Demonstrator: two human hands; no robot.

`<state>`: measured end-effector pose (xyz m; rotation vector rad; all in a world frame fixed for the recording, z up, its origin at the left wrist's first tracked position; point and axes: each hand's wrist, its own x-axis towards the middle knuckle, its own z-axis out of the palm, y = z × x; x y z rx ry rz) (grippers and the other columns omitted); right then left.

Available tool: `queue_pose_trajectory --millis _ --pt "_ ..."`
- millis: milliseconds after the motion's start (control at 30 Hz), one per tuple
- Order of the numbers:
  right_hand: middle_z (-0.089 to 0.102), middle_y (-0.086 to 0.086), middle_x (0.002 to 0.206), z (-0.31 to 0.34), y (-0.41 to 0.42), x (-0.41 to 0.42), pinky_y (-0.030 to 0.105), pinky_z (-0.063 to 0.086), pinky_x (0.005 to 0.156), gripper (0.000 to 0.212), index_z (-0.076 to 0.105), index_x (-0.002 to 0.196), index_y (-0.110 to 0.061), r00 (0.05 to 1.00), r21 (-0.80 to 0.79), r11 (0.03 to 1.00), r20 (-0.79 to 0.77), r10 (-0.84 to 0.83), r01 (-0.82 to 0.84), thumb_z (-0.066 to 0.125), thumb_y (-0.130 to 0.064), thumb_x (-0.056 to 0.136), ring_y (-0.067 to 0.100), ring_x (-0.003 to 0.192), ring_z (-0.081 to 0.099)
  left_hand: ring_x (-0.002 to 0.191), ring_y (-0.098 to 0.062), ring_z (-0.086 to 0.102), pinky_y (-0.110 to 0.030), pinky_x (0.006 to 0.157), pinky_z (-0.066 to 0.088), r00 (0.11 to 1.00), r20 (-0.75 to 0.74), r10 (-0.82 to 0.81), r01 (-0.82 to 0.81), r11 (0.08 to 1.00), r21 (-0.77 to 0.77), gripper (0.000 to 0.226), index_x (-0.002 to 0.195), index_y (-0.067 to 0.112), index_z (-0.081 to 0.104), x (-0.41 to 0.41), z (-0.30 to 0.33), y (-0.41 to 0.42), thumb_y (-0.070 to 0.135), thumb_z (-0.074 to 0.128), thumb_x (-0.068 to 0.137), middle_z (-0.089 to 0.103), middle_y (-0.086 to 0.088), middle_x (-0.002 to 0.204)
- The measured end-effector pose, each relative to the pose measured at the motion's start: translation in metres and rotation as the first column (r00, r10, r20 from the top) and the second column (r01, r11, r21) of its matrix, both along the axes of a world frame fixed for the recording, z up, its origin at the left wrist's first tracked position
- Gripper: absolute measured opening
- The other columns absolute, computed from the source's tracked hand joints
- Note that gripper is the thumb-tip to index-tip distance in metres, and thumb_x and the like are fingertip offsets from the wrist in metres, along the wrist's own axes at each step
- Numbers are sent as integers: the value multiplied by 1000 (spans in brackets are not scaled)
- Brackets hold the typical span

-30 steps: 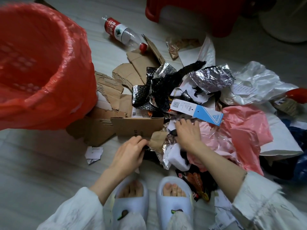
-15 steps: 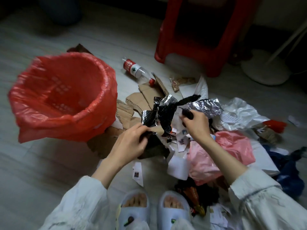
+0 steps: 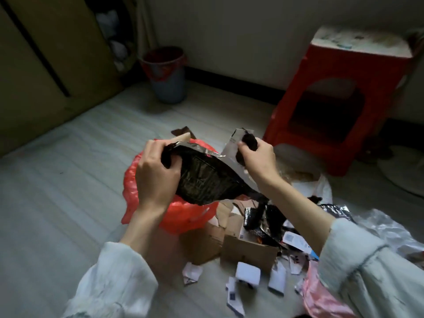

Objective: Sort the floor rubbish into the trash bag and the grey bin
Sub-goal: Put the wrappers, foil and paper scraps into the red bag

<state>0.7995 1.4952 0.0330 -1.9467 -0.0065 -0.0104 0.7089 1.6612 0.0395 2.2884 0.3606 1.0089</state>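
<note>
Wrapper: a black, crinkled foil wrapper with a silver lining was held up between both hands, above the red trash bag.
Left hand: the left hand gripped the wrapper's left end, fingers curled round it.
Right hand: the right hand pinched its upper right edge.
Grey bin: the round grey bin, red-lined, stood well apart by the wall.
Floor rubbish: torn cardboard, paper scraps and pink plastic lay below the hands.
Stool: a red plastic stool stood right of the hands.

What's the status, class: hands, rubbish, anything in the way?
Left hand and right hand both gripping black foil wrapper. Wrapper above red trash bag. Nothing blocking.
</note>
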Motion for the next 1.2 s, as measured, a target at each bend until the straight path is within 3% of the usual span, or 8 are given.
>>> queue_pose_trajectory --millis 300,433,533,633,767,867,1034,1200 --pt "51 2 66 -17 76 30 28 39 61 22 51 69 -13 996 306 952 -81 21 5 48 -13 91 15 64 47 84 -34 56 -40 75 45 955 111 274 -290 940 179 19 98 3 61 10 9 58 8 51 83 58 -16 92" --pt "50 3 61 -57 86 34 34 38 62 25 49 61 -18 945 251 968 -312 95 -14 49 -12 86 21 67 50 86 -39 58 -44 76 46 963 -206 174 -128 968 218 28 101 14 63 25 -23 57 5 49 80 59 -16 93" --pt "57 6 64 -77 83 29 41 48 67 25 56 63 -15 906 181 980 -397 145 -78 54 -20 87 25 70 57 103 -34 55 -41 89 39 860 -503 90 -3 985 170 32 110 16 61 33 -57 51 6 46 84 59 -12 105" --pt "64 10 83 -86 81 31 35 50 78 36 65 90 -1 865 146 961 -421 275 -235 58 -37 87 22 82 61 114 -26 49 -39 95 31 770 -628 119 -21 987 161 33 120 18 51 46 -80 52 15 48 87 57 -5 118" --pt "46 5 140 -86 75 40 40 41 106 69 40 138 -4 825 186 938 -447 346 -293 54 -49 87 20 125 48 130 -28 34 -47 104 27 665 -734 137 -9 984 176 61 139 17 28 62 -99 59 30 58 87 38 -7 139" --pt "48 7 136 -81 63 35 35 47 99 53 43 137 -5 833 231 931 -422 357 -282 51 -35 94 20 123 50 129 -28 35 -43 104 31 743 -659 117 30 978 208 54 137 15 36 62 -105 55 22 57 88 39 -8 138" --pt "62 5 97 -71 9 3 25 51 74 24 59 112 -7 865 204 941 -378 330 -270 44 -18 97 17 84 61 100 -31 55 -43 87 47 915 -380 -132 214 960 183 32 110 7 60 37 -108 13 -1 57 79 59 -12 107" --pt "68 7 90 -101 -57 -37 33 50 72 18 64 85 -21 871 32 965 -422 250 -261 49 -20 94 15 73 62 90 -19 52 -27 80 41 887 -309 -343 398 907 136 29 103 11 61 2 -125 -48 4 46 79 59 -5 95"
